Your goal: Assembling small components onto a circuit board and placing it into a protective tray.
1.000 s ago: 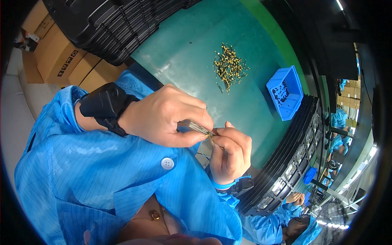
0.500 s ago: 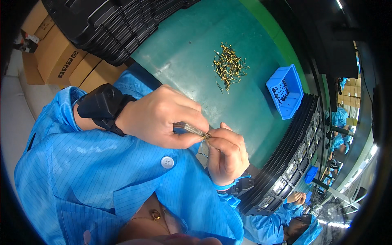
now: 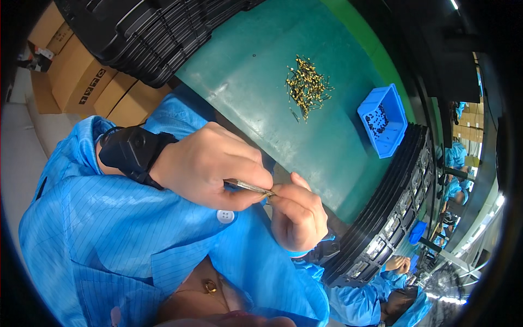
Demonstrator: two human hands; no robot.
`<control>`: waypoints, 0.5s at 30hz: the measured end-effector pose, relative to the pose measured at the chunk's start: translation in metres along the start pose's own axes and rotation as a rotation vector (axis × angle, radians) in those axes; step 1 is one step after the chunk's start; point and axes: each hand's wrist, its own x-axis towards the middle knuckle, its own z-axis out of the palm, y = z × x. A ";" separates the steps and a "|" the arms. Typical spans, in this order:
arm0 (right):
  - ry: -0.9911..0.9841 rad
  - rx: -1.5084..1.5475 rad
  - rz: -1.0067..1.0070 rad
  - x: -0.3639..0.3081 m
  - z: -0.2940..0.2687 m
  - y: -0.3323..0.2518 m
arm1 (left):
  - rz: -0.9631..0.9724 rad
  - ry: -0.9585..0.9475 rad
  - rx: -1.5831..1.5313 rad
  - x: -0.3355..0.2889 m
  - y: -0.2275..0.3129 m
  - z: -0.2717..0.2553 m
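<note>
My left hand (image 3: 210, 166) is closed round a slim metal tool (image 3: 248, 186) that looks like tweezers. Its tip points right, toward my other hand. There my right hand (image 3: 298, 218) pinches, thumb and fingers pressed together, against the tool's tip. Whatever small piece sits between those fingertips is hidden. Both hands are held in front of my chest, off the near edge of the green table (image 3: 261, 109). Beyond them on the table lies a loose pile of small yellow-and-black pin-like parts (image 3: 309, 87).
A blue bin (image 3: 389, 144) holding small black pieces stands to the right. Stacked black trays rise at the far left (image 3: 163, 41) and along the right side (image 3: 381, 218). Cardboard boxes (image 3: 76, 76) are at the left. A co-worker in blue (image 3: 359, 302) sits at the lower right.
Both hands have shifted slightly down and left, fingertips still together. The metal tool now lies flatter. The pile and bin have not been moved.
</note>
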 end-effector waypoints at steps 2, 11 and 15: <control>0.015 0.014 -0.030 -0.003 0.000 0.000 | 0.002 -0.002 0.008 -0.001 0.002 0.000; 0.029 -0.001 -0.065 -0.010 0.001 -0.002 | 0.017 -0.017 0.016 -0.004 0.005 0.000; -0.008 0.005 -0.058 -0.008 -0.001 -0.002 | 0.004 -0.021 0.021 -0.004 0.004 -0.001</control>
